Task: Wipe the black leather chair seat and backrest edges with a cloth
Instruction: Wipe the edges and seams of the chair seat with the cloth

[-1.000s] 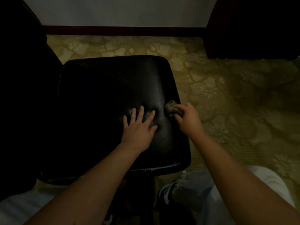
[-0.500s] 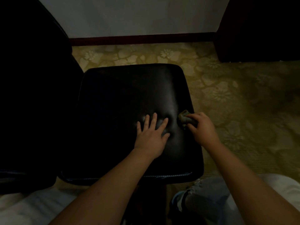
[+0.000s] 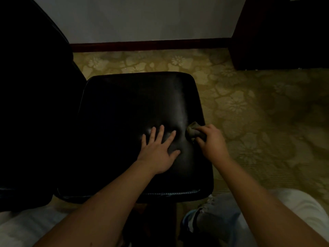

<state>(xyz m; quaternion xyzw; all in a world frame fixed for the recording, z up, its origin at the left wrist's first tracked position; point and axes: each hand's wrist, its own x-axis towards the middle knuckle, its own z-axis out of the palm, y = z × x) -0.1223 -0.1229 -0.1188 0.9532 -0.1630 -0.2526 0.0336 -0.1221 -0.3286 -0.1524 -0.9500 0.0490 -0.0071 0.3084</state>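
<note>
The black leather chair seat (image 3: 135,104) fills the middle of the head view, with its dark backrest (image 3: 35,86) rising at the left. My left hand (image 3: 158,150) lies flat on the seat, fingers spread and straight. My right hand (image 3: 211,143) grips a small bunched grey-green cloth (image 3: 193,131) and holds it against the seat near its right edge. The cloth pokes out past my fingers toward the seat's middle.
Yellow floral carpet (image 3: 258,122) lies to the right of and behind the chair. A white wall with a dark red baseboard (image 3: 151,45) runs along the back. Dark furniture (image 3: 284,32) stands at the back right. My knee in torn jeans (image 3: 219,216) is below the seat.
The view has shifted, so the chair sits further right and lower in frame. Both hands keep nearly the same places on the seat; the cloth stays at the right edge.
</note>
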